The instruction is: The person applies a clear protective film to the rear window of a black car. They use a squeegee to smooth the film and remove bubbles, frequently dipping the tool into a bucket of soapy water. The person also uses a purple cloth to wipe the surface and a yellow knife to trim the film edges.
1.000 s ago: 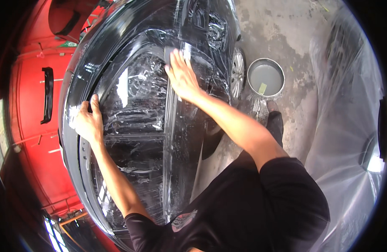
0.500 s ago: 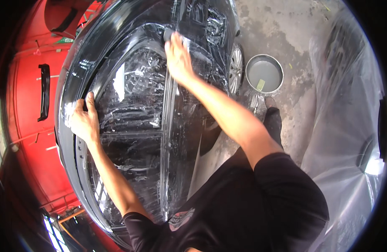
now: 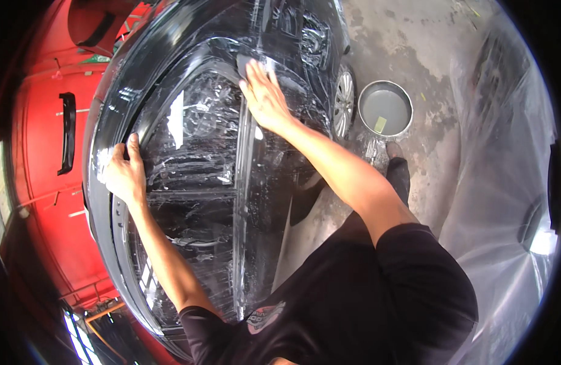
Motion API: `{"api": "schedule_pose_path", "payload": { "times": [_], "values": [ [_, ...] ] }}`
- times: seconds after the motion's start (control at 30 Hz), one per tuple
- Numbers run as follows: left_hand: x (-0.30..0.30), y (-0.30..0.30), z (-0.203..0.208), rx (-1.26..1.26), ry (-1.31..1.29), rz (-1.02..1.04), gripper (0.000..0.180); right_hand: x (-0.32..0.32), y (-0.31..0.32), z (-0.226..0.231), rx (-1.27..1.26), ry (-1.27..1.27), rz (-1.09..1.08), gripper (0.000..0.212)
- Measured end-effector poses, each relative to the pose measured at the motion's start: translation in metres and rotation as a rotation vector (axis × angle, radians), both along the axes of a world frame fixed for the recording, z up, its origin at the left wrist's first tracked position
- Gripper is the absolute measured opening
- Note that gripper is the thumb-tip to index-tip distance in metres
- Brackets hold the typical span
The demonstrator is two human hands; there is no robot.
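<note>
A dark car (image 3: 256,207) with wet, whitish smears on its windows and frame stretches in front of me. My right hand (image 3: 267,100) lies flat on its upper side frame, fingers spread and stretched forward. Under those fingertips a grey piece that looks like sandpaper (image 3: 244,64) is pressed against the curved frame; most of it is covered by the hand. On the left, my left hand (image 3: 126,170) rests on the car's roof edge with the thumb apart from the fingers, holding nothing. Part of its fingers is hidden from view.
A round bucket (image 3: 385,108) of greyish water, with a pale yellowish-green piece (image 3: 379,125) in it, stands by the car's wheel (image 3: 343,102) on the stained concrete floor. Clear plastic sheeting (image 3: 481,201) hangs at right. A black part (image 3: 66,134) hangs on the red wall (image 3: 43,225).
My right hand has slid slightly down and to the right along the frame, and its fingers are spread wider. More of the grey piece shows. My left hand stays on the roof edge.
</note>
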State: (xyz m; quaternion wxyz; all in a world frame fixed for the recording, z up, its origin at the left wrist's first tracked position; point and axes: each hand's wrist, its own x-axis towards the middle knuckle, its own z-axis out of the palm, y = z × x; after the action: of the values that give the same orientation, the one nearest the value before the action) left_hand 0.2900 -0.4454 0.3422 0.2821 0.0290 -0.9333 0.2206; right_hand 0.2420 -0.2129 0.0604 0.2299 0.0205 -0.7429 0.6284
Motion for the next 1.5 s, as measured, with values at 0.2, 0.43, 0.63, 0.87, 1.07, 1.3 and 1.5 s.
{"api": "schedule_pose_path", "payload": {
  "times": [0.2, 0.43, 0.63, 0.87, 1.07, 1.3, 1.5],
  "values": [
    [-0.012, 0.007, -0.002, -0.029, 0.053, -0.076, 0.071, -0.052, 0.002, 0.047, 0.051, 0.159, -0.128, 0.071],
    [-0.005, 0.005, -0.004, -0.040, 0.063, -0.103, 0.064, -0.011, 0.013, 0.008, 0.191, 0.087, -0.084, 0.068],
    [-0.005, 0.003, -0.002, -0.059, 0.062, -0.099, 0.071, -0.044, 0.007, 0.040, 0.158, 0.120, -0.049, 0.070],
    [-0.002, 0.024, 0.003, 0.048, -0.024, 0.014, 0.076, -0.050, 0.014, 0.030, 0.110, 0.055, -0.126, 0.069],
    [-0.005, 0.026, 0.004, 0.025, 0.019, -0.091, 0.065, -0.027, 0.006, -0.013, 0.210, 0.095, -0.133, 0.066],
    [0.005, 0.020, 0.003, 0.063, -0.039, -0.003, 0.065, -0.039, -0.029, 0.099, 0.366, 0.359, 0.114, 0.063],
    [0.000, 0.037, 0.007, 0.014, 0.031, -0.083, 0.056, -0.067, 0.003, 0.077, 0.360, 0.183, -0.099, 0.060]
  ]
}}
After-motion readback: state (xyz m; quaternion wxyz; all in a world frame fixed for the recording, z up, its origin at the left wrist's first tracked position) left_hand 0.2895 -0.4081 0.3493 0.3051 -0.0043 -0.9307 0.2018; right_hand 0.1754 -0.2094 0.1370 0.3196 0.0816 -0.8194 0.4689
